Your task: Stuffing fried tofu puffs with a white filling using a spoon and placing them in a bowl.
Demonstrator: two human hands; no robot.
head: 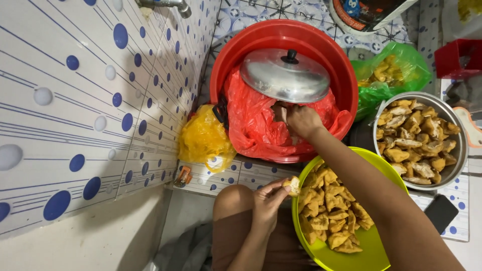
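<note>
big red tub [321, 45] with red bag inside | green bowl [374, 246] of fried pieces just below tub | right hand [301, 120] in tub, fingers closed on bag | left hand [268, 200] beside bowl, pinching one fried piece [292, 185]

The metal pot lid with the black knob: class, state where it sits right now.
In the head view, the metal lid lies top centre inside the red basin, on the red plastic bag, just above the right hand.

My right hand [301, 120] touches crinkled glossy red plastic bag [256, 125] under a shiny metal lid [283, 78]; my left hand [266, 203] holds a rough, matt fried piece [292, 185].
</note>
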